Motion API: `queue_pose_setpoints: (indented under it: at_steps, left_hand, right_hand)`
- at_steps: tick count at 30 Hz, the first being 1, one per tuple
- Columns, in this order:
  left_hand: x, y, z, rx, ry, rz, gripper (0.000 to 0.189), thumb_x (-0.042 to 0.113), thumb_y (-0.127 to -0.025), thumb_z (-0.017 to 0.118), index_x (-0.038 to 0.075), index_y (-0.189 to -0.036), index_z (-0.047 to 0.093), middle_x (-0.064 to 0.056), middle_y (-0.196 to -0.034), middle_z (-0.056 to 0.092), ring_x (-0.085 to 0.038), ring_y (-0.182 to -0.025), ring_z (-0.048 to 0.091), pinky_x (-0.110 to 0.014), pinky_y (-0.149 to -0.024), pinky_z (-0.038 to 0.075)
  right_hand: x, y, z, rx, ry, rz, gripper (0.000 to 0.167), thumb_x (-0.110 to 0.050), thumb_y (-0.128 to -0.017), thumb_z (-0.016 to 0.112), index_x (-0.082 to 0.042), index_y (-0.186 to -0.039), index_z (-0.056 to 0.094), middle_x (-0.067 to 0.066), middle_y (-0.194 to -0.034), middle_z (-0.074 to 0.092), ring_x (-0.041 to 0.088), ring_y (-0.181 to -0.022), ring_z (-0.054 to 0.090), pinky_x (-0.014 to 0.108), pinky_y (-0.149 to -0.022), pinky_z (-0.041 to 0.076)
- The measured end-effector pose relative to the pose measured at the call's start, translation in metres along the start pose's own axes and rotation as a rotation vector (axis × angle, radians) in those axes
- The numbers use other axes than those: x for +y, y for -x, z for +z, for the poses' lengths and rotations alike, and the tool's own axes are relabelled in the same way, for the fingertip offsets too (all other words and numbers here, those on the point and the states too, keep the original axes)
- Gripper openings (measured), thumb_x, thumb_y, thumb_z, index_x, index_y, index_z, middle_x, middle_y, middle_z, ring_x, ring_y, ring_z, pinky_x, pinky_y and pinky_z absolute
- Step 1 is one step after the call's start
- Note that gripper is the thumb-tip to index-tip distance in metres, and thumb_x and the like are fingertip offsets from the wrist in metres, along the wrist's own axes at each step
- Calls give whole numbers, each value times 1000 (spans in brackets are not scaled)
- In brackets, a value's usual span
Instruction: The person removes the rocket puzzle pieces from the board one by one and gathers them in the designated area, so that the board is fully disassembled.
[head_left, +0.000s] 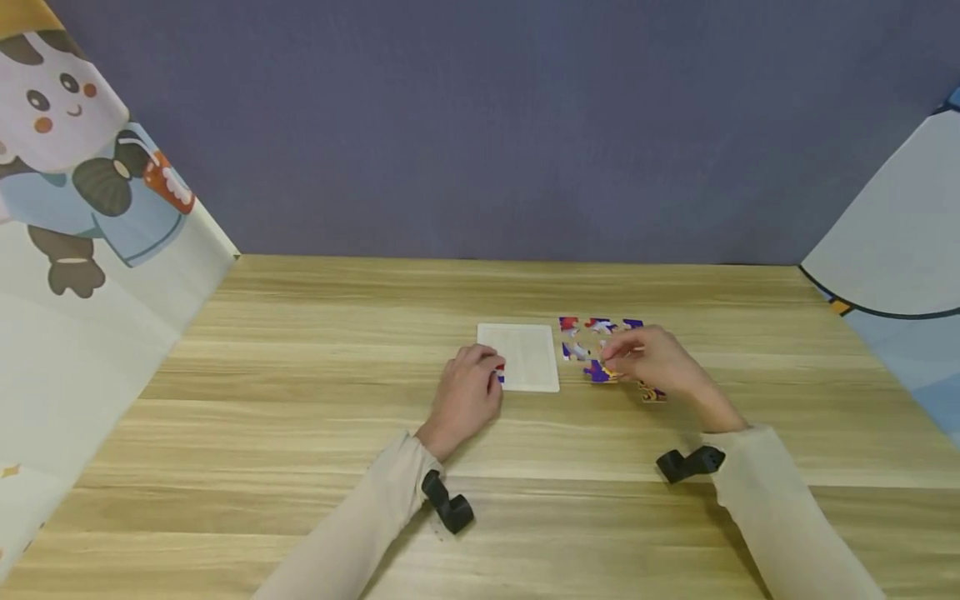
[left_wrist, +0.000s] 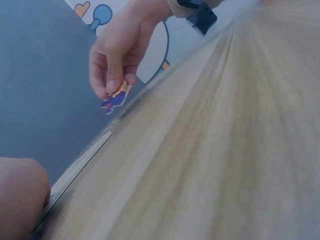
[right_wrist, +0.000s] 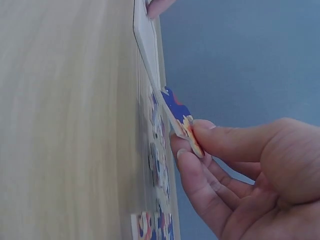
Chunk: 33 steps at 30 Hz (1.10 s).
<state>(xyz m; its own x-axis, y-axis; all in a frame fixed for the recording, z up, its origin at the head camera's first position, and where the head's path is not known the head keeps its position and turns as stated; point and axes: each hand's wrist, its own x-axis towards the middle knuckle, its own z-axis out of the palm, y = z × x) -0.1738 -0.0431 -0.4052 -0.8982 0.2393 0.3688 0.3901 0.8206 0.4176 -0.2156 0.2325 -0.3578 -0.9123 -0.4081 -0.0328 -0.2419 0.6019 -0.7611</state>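
Observation:
My right hand pinches a jigsaw puzzle piece between thumb and fingers. The piece is purple with orange and yellow, held tilted above the other pieces in the right wrist view. A white puzzle tray lies flat to the left of them. My left hand rests at the tray's left edge, its fingers reaching over the rim. Beside its fingertips shows a bit of a red and blue piece in the tray, the rest hidden under the hand.
Loose puzzle pieces lie on the wooden table right of the tray, several of them partly under the right hand. A dark panel stands along the table's back edge. Printed cartoon walls flank both sides.

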Motion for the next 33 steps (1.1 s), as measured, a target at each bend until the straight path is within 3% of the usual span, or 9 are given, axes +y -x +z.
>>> queue_pose_setpoints:
  at_steps: [7, 16, 20, 26, 33]
  left_hand:
    - [0, 0, 0, -3, -7, -4, 25, 5, -85, 57, 5, -106, 71, -8, -114, 64, -25, -108, 57, -41, -89, 47]
    - [0, -1, 0, -13, -7, -6, 26, 5, -85, 57, 5, -107, 71, -7, -115, 64, -25, -109, 57, -40, -90, 47]
    - [0, -1, 0, -15, -9, -6, 26, 5, -86, 57, 5, -107, 71, -7, -115, 64, -25, -108, 57, -40, -90, 48]
    - [0, -1, 0, -14, -6, 0, 26, 5, -86, 56, 5, -107, 71, -8, -114, 64, -25, -108, 57, -40, -89, 47]
    - [0, 0, -1, -11, -3, -1, 25, 4, -85, 57, 5, -106, 71, -8, -113, 64, -25, -107, 57, -40, -88, 48]
  right_hand:
    - [3, 5, -5, -6, 68, -13, 10, 3, -88, 61, 6, -94, 68, 17, -90, 67, 16, -77, 63, 22, -64, 55]
    - [10, 9, -5, -29, -15, 24, 12, 3, -87, 61, 9, -96, 67, 17, -89, 67, 9, -73, 63, 24, -61, 56]
    - [11, 9, -5, -32, 8, 21, 11, 3, -86, 63, 8, -94, 68, 18, -90, 69, 7, -71, 62, 24, -60, 55]
    - [12, 9, -7, -45, 88, 35, 10, -3, -87, 65, 2, -93, 71, 16, -96, 70, 12, -79, 62, 22, -64, 52]
    - [15, 8, -6, -75, 82, 27, 12, -4, -87, 66, 3, -95, 70, 18, -99, 70, 15, -81, 63, 22, -64, 51]
